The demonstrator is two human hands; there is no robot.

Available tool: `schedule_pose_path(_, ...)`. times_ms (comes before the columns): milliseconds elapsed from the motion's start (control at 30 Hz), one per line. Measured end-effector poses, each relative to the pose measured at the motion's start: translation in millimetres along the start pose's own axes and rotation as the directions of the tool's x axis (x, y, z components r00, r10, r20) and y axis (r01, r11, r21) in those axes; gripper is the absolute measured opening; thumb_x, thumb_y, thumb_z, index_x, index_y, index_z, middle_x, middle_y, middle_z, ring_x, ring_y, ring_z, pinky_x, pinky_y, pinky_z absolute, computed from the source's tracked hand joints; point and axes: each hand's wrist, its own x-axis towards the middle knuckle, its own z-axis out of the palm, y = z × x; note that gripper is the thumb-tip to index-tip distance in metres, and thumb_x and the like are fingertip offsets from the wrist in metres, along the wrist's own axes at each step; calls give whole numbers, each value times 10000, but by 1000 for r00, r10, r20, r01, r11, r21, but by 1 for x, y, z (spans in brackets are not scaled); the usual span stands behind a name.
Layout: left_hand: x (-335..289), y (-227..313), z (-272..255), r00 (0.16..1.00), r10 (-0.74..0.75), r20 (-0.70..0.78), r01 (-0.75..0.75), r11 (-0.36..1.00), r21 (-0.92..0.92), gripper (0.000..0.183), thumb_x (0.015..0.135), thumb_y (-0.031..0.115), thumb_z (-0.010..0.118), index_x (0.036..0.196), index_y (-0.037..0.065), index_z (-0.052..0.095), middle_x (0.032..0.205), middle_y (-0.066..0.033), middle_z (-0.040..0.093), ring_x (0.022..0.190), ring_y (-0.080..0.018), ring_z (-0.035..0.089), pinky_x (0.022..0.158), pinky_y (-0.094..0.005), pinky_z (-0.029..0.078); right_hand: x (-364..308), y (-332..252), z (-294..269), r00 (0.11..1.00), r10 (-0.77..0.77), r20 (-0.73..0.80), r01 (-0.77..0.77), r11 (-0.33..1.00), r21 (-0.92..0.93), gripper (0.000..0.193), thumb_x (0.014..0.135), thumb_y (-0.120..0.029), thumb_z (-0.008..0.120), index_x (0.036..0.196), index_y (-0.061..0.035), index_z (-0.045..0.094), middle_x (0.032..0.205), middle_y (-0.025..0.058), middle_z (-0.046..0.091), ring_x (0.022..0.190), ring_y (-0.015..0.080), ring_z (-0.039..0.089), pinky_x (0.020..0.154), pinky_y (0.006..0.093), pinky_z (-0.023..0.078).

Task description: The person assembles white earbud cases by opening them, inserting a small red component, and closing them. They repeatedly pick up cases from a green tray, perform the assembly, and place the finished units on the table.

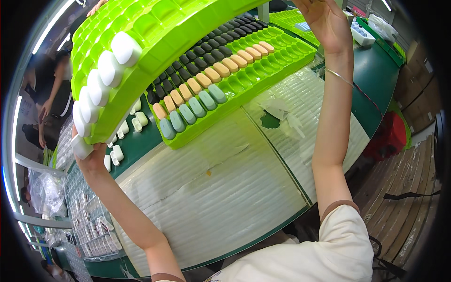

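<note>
Far left, clear tray [96, 235] of small pieces on your table. Top left, someone else's fingers [97, 6] at the raised green tray's far edge, apparently not yours. Your left hand [92, 156] is closed on the tray's lower-left corner; its fingers are mostly hidden. Pale block [81, 146] right beside it, can't tell if you're pinching it. Raised green tray [164, 58] is up and right of that hand, tilted, long axis running from your left hand toward upper right. White pieces [110, 70] sit along its left end. Loose white cases [117, 153] on the table below. Center: lower green tray [239, 97], beneath and beyond the raised one, also slanting up to the right, with black, peach and teal pieces. Your right hand [329, 28]: fingers cut off at the top, grip unclear, no visible contact. Left is nearer, already touching.
</note>
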Motion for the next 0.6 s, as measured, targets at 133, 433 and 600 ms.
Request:
schedule_pose_path(133,-1,2,-10,999,7,49,-9,999,40,244,911,144,386,1078,14,507,874,-120,590,472,-163,506,382,-224,432,-1,3,0,1000,23,0,-23,999,-23,352,952,-210,434,1236,-2,432,1231,159,517,1139,250,513,983,373,430)
schedule_pose_path(433,2,-10,-4,999,-17,-50,18,1000,12,284,921,170,378,1117,13,510,909,-115,600,607,-179,583,389,-233,459,6,17,-21,998,59,-19,-57,994,89,359,935,-236,470,1223,-23,449,1242,122,501,1181,242,457,1074,406,304)
schedule_pose_path(600,-2,-14,28,992,-123,2,123,991,-43,319,950,299,395,1091,48,532,872,-73,646,582,-136,611,354,-222,460,2,21,-2,998,38,-48,-33,995,93,390,936,-241,466,1240,-4,410,1251,126,486,1211,240,418,1087,413,264)
